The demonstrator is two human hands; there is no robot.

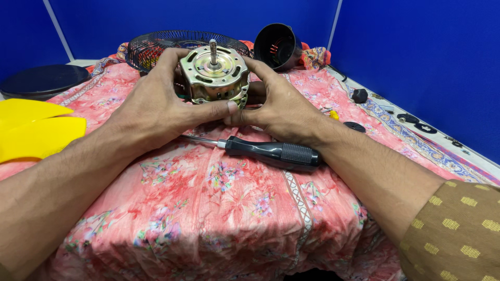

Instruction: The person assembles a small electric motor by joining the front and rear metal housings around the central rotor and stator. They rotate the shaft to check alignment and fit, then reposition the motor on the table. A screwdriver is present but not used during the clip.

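- left hand [156,101] and right hand [284,106] cup a metal fan motor [214,78] between them, fingers curled around its sides, thumbs meeting in front, shaft pointing up.
- a black-handled screwdriver [260,150] lies on the pink floral cloth [219,208], just below the right wrist.
- a wire fan guard [151,47] sits just beyond the fingers.
- yellow blades [36,130] lie left of the left forearm.

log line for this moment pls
left hand + right hand: both grip metal fan motor, shaft up | screwdriver lies free on floral cloth | wire fan guard behind
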